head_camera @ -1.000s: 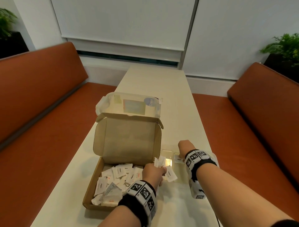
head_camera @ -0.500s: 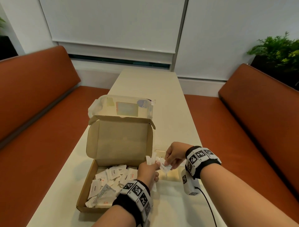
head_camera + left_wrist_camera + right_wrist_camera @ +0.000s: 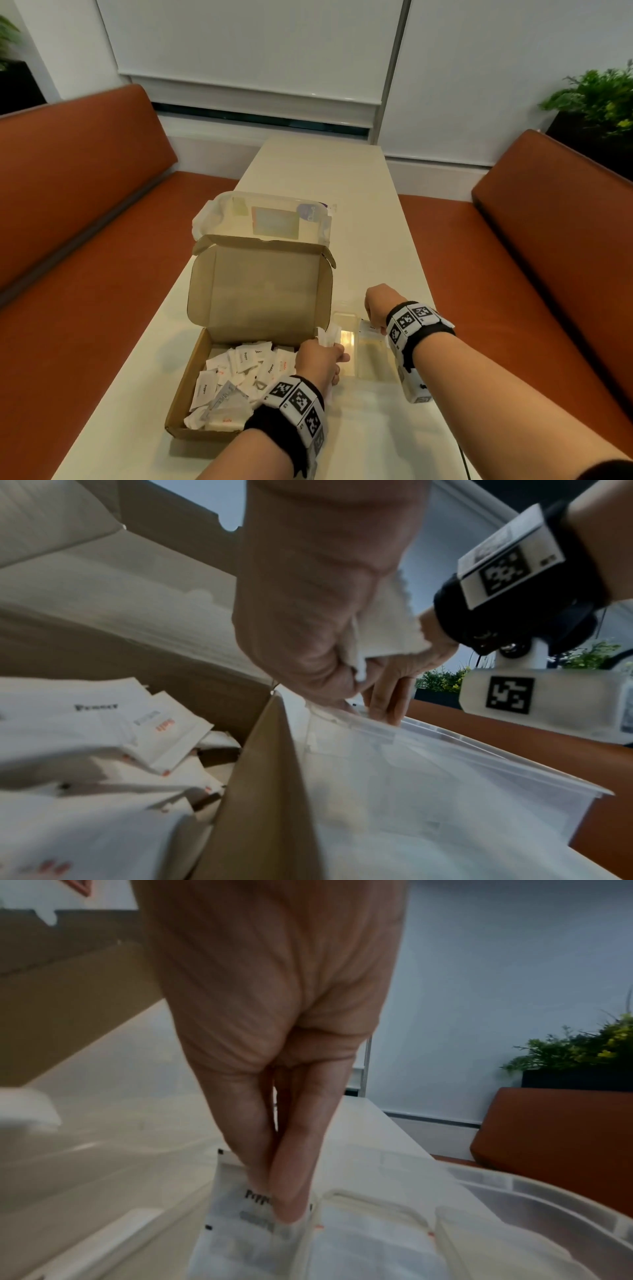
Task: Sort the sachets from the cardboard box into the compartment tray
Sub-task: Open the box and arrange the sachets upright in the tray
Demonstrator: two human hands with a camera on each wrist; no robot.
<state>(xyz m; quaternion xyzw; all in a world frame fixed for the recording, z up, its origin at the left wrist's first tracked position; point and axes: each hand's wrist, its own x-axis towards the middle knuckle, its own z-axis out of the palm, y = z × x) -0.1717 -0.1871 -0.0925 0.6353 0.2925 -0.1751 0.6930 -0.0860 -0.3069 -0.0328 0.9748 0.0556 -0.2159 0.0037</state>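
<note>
left hand (image 3: 320,359): mine, at the right wall of the cardboard box (image 3: 219,346); grip curled tight round a small bunch of white sachets (image 3: 329,337), seen crumpled in the fist from the left wrist view (image 3: 383,620).
right hand (image 3: 378,306): over the far end of the compartment tray (image 3: 371,373); grip narrow, thumb and fingers (image 3: 294,1172) pinching one pepper sachet (image 3: 246,1221) from above.
pepper sachet: "Pepper" print partly hidden by my fingertips; it stands in a tray compartment against a divider, lower part blurred. I cannot tell if its bottom edge touches the floor of the tray.
compartment tray: clear plastic, on the table (image 3: 359,212), just beside the right wall of the box; the next compartment over holds white sachets with red marks, too blurry for me to read.
cardboard box: lid flap standing open; loose pile of sachets inside (image 3: 239,377), some printed Pepper, some Salt in red.
clear lid (image 3: 263,219): lies flat on the table behind the box flap.
surroundings: orange benches (image 3: 85,205) both sides of the table, green plant (image 3: 596,92) far right.
</note>
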